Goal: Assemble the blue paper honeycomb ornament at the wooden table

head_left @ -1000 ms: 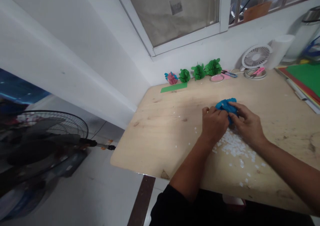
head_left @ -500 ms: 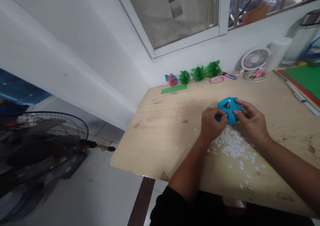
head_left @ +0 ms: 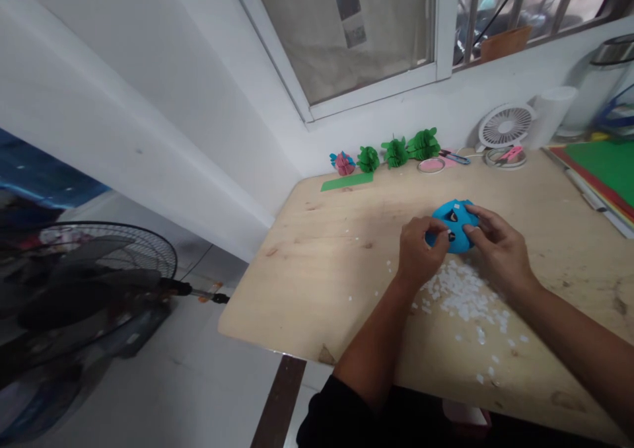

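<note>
A blue paper shape (head_left: 461,242) with black eye-like markings is held above the wooden table. My right hand (head_left: 502,250) grips its right side, thumb on the front face and fingers at the edge. At its left side, my left hand (head_left: 421,246) is closed in a pinch, fingertips against the lower marking. A white speck shows there, too small to tell whether it is a loose piece or part of the marking. One white square (head_left: 456,205) sits near the top of the blue shape. Below the hands lies a spread of small white squares (head_left: 463,293).
Folded paper figures, one pink and blue (head_left: 343,163) and several green (head_left: 396,152), line the wall behind a green strip (head_left: 347,182). Farther right are a cutter (head_left: 454,157), a small white fan (head_left: 506,125) and coloured sheets (head_left: 607,170). A floor fan (head_left: 99,269) stands left of the table (head_left: 297,289).
The whole view has shifted slightly, so things sit a little lower. Both hands keep their hold around the blue shape, with little visible movement.
</note>
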Motion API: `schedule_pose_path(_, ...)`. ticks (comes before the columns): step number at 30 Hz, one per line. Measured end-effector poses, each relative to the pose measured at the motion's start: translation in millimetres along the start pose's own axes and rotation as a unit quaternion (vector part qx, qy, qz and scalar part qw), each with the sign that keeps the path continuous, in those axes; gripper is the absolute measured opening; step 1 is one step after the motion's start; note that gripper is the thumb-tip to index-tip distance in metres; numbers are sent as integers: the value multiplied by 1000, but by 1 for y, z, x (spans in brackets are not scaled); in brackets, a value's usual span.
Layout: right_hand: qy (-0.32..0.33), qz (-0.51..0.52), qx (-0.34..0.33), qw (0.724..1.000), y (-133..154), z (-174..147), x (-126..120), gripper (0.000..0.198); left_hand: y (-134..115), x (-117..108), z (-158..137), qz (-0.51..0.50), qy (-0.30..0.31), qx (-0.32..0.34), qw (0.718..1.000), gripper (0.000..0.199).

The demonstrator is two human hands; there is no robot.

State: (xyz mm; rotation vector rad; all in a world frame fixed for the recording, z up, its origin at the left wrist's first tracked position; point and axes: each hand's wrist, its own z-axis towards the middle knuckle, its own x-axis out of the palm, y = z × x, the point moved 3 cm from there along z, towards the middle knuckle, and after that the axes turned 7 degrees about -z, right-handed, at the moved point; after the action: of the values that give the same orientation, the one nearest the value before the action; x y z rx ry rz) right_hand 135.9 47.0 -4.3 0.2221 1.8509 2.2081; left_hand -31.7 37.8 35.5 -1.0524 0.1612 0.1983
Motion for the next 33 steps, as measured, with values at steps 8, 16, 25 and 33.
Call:
schedule_pose_path(8, 12, 0, -7, 1000, 1, -3, 1, 50, -3, -2, -1, -5, 13, 11, 1000, 25)
schedule_pose_path(16, 22, -36, -35, 999, 1, -5, 1, 47, -4, -2, -2, 13, -3, 27, 1000, 15)
schedule_pose_path(25, 69, -92, -104, 988, 10, -16, 6, 41, -4, 0, -2, 201, -62, 82, 974, 13)
schedule_pose_path(33, 78, -90, -108, 987, 11, -18, 9, 34, 2, 1, -2, 251, -63, 121, 958, 19)
